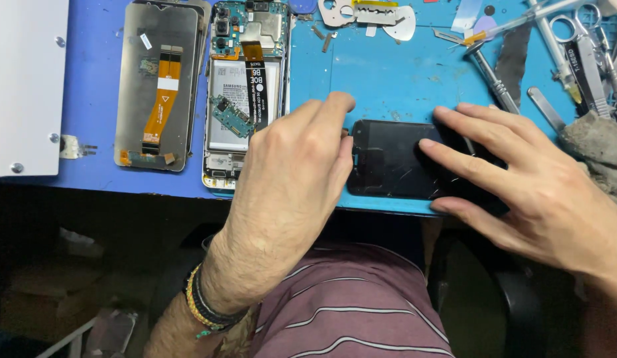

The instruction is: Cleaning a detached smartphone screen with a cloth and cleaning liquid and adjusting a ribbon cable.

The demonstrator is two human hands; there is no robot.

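A black phone (394,159) with a cracked screen lies flat near the front edge of the blue work mat (381,73). My left hand (288,192) rests at the phone's left end, fingers curled against its edge; whether it pinches a small tool there is hidden. My right hand (520,179) lies flat over the phone's right half, fingers spread and pressing on the glass. Beaded bracelets circle my left wrist.
An opened phone body (245,99) with exposed battery and boards lies left of my hands, beside a detached display panel (159,86) with an orange flex cable. Tweezers, scissors (587,46) and screwdrivers crowd the mat's right side. A grey cloth (597,149) sits far right, a white panel (23,79) far left.
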